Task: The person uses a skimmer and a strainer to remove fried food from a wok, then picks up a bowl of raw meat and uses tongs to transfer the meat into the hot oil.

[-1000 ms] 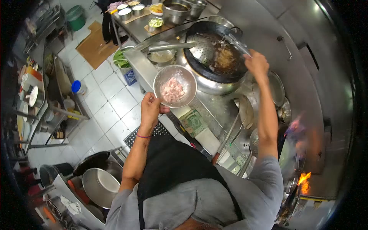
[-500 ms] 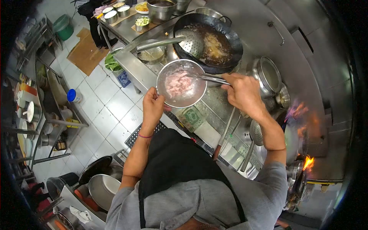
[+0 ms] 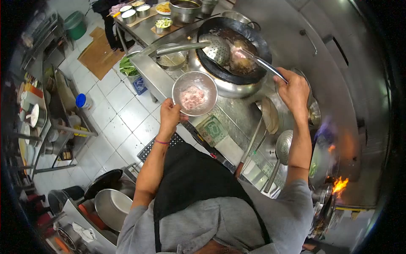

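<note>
My left hand (image 3: 170, 113) grips the rim of a metal bowl (image 3: 207, 91) with pale pink raw meat (image 3: 192, 98) in it. My right hand (image 3: 292, 89) is closed around the handle of metal tongs (image 3: 265, 64). The tips of the tongs, with a pale piece between them, are over a black wok (image 3: 264, 46) of dark bubbling oil. A perforated strainer (image 3: 216, 50) rests across the wok's left side, its handle pointing left.
Flames (image 3: 339, 185) rise at the right. Ladles and a second strainer (image 3: 284, 146) lie on the steel counter (image 3: 237, 122). Small metal containers (image 3: 163, 25) stand at the back left. A person's dark-clothed legs (image 3: 111, 31) show beyond them. Pots (image 3: 112, 207) sit at lower left.
My right hand has moved up and right, taking the tongs from the bowl to over the wok with a pale piece. The bowl now sits slightly lower and farther from the wok.
</note>
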Demonstrator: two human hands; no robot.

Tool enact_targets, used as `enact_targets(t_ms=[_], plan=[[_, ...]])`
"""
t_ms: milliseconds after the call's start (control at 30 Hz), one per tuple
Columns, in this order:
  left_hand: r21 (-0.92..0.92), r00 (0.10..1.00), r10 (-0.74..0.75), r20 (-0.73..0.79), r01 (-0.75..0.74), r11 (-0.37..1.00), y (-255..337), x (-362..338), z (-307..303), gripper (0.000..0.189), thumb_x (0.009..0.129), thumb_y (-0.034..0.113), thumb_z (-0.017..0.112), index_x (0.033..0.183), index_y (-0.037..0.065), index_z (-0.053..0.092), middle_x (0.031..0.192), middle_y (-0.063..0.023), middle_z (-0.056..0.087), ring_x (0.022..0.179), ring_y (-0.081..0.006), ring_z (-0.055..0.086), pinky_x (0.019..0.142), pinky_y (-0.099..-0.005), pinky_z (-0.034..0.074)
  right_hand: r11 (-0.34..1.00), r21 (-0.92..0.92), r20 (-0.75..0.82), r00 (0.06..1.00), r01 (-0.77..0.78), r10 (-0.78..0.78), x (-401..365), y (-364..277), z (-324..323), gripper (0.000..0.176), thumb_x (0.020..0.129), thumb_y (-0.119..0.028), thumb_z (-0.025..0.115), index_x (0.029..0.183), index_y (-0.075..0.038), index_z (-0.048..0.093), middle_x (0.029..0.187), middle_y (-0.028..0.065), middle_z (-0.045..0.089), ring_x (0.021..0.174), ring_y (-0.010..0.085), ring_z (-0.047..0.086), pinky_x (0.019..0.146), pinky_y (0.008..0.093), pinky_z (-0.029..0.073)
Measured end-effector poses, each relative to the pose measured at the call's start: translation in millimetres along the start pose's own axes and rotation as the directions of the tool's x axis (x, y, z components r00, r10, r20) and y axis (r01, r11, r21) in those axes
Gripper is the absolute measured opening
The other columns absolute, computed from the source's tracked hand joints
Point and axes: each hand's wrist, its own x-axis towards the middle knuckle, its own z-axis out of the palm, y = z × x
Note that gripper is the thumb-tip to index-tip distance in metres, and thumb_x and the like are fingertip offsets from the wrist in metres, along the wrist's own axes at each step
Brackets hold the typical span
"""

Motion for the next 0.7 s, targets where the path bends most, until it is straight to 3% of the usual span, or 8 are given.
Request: enact_targets(t_ms=[100,200,300,467,633,700], plan=[[0.014,1.0,-0.021,0.0,0.021,1.0,2,8,10,0.004,0.084,0.0,0.047,0.086,-0.002,0.044,0.074,-0.015,0.058,0.05,-0.0221,0.061,0.045,-0.031,0.057,0.992,0.109,0.093,0.994,-0.061,0.051,-3,-6,8,0.023,0.08,-0.02,0.067,0.101,-0.013,0.07,0.097,0.0132,0.067,0.083,0.0335,0.065,0.071,0.0397,0.05],[-0.11,0.998,-0.047,0.045,0.052,0.993,14,3,19,0.004,0.084,0.0,0.047,0.087,-0.002,0.045,0.076,-0.0141,0.059,0.051,-0.0214,0.062,0.046,-0.0302,0.057,0.975,0.186,0.189,0.978,-0.119,0.083,-16,-9,20,0.024,0.08,-0.022,0.068,0.102,-0.012,0.07,0.097,0.0134,0.067,0.085,0.0331,0.065,0.073,0.0407,0.05],[-0.104,1.0,-0.011,0.022,0.014,0.995,30,-14,15,0.003,0.084,0.0,0.046,0.087,-0.001,0.045,0.076,-0.0135,0.06,0.052,-0.021,0.062,0.047,-0.0295,0.057,0.97,0.197,0.335,0.92,0.142,-0.203,-40,-3,50,0.028,0.079,-0.019,0.068,0.105,-0.01,0.068,0.092,0.0136,0.067,0.082,0.0345,0.064,0.071,0.0429,0.05],[0.097,0.995,0.096,0.011,-0.097,0.991,32,-27,11,0.009,0.083,-0.002,0.049,0.079,0.002,0.041,0.075,-0.0085,0.054,0.053,-0.0171,0.062,0.045,-0.0264,0.054,0.971,0.147,0.321,0.92,0.187,-0.226,-41,-21,6,0.026,0.078,-0.018,0.067,0.101,-0.008,0.067,0.091,0.0125,0.066,0.076,0.0347,0.064,0.066,0.0434,0.05],[0.167,0.982,0.142,0.127,-0.162,0.973,41,-38,18,0.002,0.085,0.0,0.047,0.086,0.0,0.047,0.079,-0.0092,0.057,0.056,-0.0175,0.063,0.046,-0.0248,0.055,0.962,0.116,0.282,0.92,0.247,-0.27,-34,-31,8,0.024,0.076,-0.017,0.067,0.097,-0.004,0.068,0.09,0.0122,0.067,0.079,0.0337,0.064,0.068,0.0423,0.049],[0.218,0.978,0.166,0.127,-0.19,0.957,42,-39,18,0.001,0.084,0.0,0.047,0.084,0.0,0.046,0.079,-0.0091,0.057,0.053,-0.0172,0.062,0.046,-0.0249,0.055,0.968,0.07,0.418,0.874,0.24,-0.247,-32,-32,17,0.022,0.076,-0.017,0.067,0.095,-0.005,0.068,0.088,0.0127,0.067,0.079,0.0339,0.064,0.069,0.0427,0.049]])
